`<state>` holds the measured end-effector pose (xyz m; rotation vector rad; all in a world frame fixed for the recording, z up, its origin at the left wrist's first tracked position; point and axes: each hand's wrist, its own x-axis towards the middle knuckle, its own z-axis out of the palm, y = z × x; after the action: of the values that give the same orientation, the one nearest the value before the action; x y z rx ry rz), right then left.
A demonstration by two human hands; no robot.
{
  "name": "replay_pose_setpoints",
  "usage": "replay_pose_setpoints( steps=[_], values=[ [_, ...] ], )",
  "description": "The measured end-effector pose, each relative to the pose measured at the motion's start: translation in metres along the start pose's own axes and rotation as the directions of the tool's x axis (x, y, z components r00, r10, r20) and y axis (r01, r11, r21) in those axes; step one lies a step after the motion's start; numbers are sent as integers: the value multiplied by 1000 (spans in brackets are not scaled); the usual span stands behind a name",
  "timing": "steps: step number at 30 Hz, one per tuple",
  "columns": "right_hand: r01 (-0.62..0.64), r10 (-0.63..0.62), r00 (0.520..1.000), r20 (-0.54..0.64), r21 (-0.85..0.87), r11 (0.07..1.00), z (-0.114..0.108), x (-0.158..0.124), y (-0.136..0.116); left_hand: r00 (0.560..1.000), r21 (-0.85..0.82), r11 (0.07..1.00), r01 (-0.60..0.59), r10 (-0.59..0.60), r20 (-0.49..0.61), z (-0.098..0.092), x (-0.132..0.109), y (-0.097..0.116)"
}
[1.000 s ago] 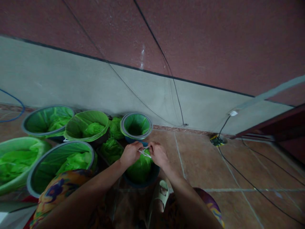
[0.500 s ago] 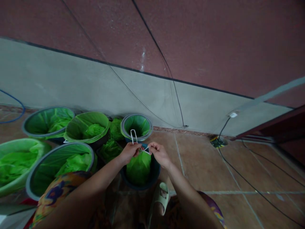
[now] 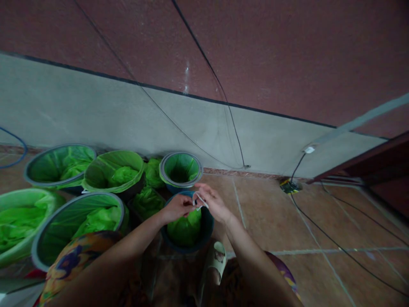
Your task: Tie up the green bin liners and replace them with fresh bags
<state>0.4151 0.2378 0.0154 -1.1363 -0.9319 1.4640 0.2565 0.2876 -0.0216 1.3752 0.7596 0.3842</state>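
Note:
Directly in front of me stands a dark blue bucket (image 3: pixel 209 228) with a bunched green mesh bag (image 3: pixel 184 230) in it. My left hand (image 3: pixel 179 207) and my right hand (image 3: pixel 212 202) meet above the bag, fingers closed on a white drawstring (image 3: pixel 201 199). The string forms a small loop at my right hand's fingers. The left fingertips pinch it close to the bag's gathered top. Where the string joins the bag is partly hidden by the fingers.
Several bins lined with green mesh stand at left, including a grey-rimmed bin (image 3: pixel 123 213). A smaller lined bin (image 3: pixel 164 175) is by the wall. A black cable (image 3: pixel 319 245) runs over the tiles at right from a yellow-black box (image 3: pixel 289 186). A blue hose (image 3: pixel 24 149) lies far left.
The long white loop that stood up above my left hand is gone from there. My right hand has turned over, fingers raised, with the string looped at them.

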Motion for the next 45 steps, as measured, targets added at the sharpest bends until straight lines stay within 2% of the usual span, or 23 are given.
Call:
replay_pose_setpoints(
  steps=[2,4,7,9,11,15,18,21,23,27,30,32,34,36,38,40,42,45],
  values=[
    [-33,56,989,-134,172,985,-2,3,5,998,29,999,-28,29,-57,2,1,-1],
    [-91,143,969,-203,244,965,-4,4,13,994,29,998,-53,55,-96,2,2,-1],
    [-148,166,978,-130,133,980,-1,3,24,987,25,996,-91,93,-127,2,2,0],
    [-112,112,993,-29,-13,994,4,1,28,983,46,993,-106,112,-145,1,2,0],
    [-57,60,998,23,-122,991,10,0,29,977,76,990,-116,128,-170,0,2,-1],
    [-38,40,999,6,-145,989,17,0,35,962,121,989,-88,115,-247,0,1,-1],
    [-65,61,998,-34,-129,990,19,2,43,943,134,991,3,42,-329,2,-1,0],
    [-49,27,995,-98,-223,974,20,3,50,911,71,994,84,-48,-409,4,-2,1],
    [24,-80,989,-126,-394,919,21,2,52,885,-30,990,135,-134,-447,6,-1,2],
    [113,-283,951,-123,-715,689,25,-2,55,841,-228,946,231,-313,-441,6,1,4],
    [90,-322,938,-128,-807,584,24,-5,54,853,-237,945,226,-310,-420,5,2,5],
    [101,-309,946,-98,-816,569,21,-5,51,866,-190,959,210,-273,-419,2,1,6],
    [133,-248,968,-26,-788,602,17,-3,47,879,-109,969,222,-247,-407,-1,0,7],
    [133,-144,988,47,-720,681,13,-2,43,905,-18,971,240,-230,-358,-5,0,8],
    [36,-19,999,35,-577,816,12,-1,41,926,32,969,245,-225,-302,-7,0,9],
    [-110,109,994,-20,-349,931,12,-1,42,932,19,968,251,-236,-275,-7,1,10],
    [-232,229,973,-36,-125,965,11,-1,43,931,-25,967,255,-253,-262,-7,1,10],
    [-356,356,934,14,70,932,7,0,44,953,-70,978,197,-208,-219,-6,1,11]
  ],
)
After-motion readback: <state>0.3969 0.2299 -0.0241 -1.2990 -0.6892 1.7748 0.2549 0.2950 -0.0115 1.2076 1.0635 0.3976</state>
